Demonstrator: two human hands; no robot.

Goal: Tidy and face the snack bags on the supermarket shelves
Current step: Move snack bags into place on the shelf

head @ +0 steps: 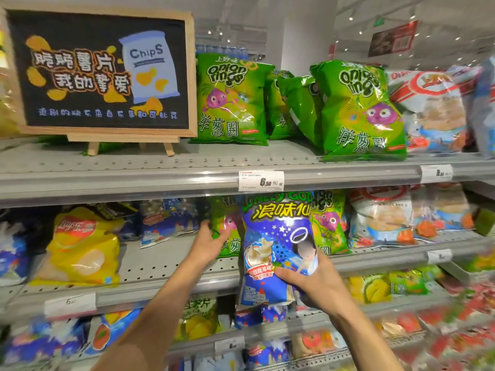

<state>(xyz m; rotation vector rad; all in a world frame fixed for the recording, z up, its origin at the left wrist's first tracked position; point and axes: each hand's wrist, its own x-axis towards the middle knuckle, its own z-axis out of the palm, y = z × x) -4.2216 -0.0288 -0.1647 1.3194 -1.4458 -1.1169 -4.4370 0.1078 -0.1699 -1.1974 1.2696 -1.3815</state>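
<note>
A blue snack bag stood upright in front of the middle shelf, its top edge just under the price rail, and the right hand gripped its lower part, fingers curled round the front. Just beside it on the left, the left hand lay on a green onion-ring bag on that same shelf, fingers curled over its edge. Farther left on the shelf lay a yellow chip bag, tilted back. The top shelf held more green onion-ring bags, some leaning, beside a chalkboard sign.
</note>
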